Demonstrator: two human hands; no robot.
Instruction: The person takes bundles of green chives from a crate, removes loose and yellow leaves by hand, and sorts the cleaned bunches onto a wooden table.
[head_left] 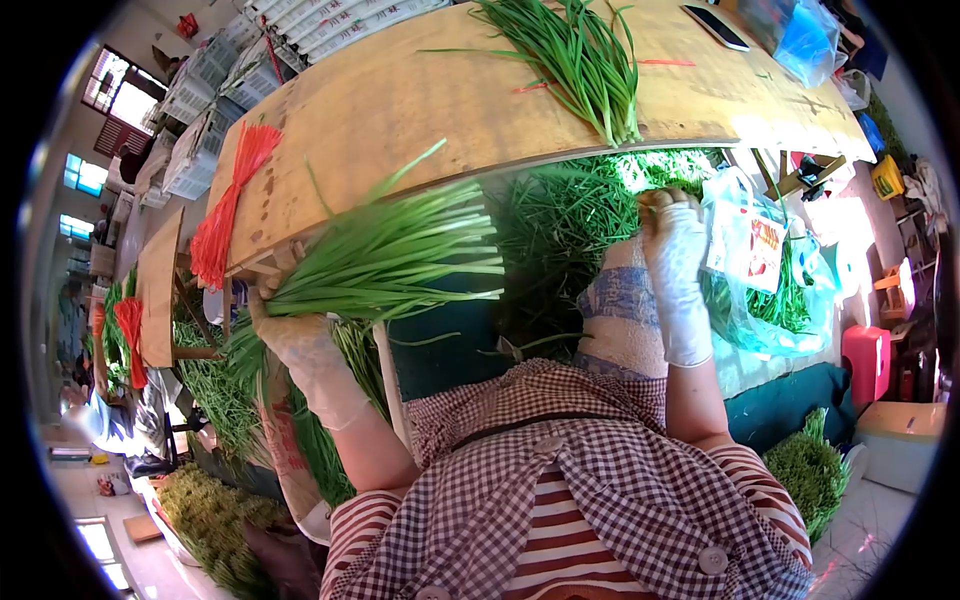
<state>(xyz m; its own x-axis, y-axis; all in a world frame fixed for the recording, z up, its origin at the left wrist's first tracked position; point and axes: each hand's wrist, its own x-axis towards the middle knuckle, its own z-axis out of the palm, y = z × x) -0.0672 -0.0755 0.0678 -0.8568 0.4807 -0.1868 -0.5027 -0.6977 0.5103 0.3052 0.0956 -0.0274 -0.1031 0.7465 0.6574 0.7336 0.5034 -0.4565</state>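
Note:
My left hand (292,335), in a pale glove, is closed round a bundle of garlic chives (390,255). The cut stem ends fan out to the right, over my lap and beside the table edge. My right hand (674,222), also gloved, is raised near the table's front edge with its fingers curled in; what they hold, if anything, is hidden. Below and behind it lies a heap of loose green stalks (560,220). Another bunch of chives (585,65) rests on the wooden table (400,110), near a red tie strip (665,63).
Red tie strips (235,205) hang over the table's left corner. A phone (715,27) and a blue plastic bag (803,45) lie at the back right. A clear bag (775,260) with greens stands right of my hand, a pink container (866,365) beyond it. White crates (200,150) are stacked left.

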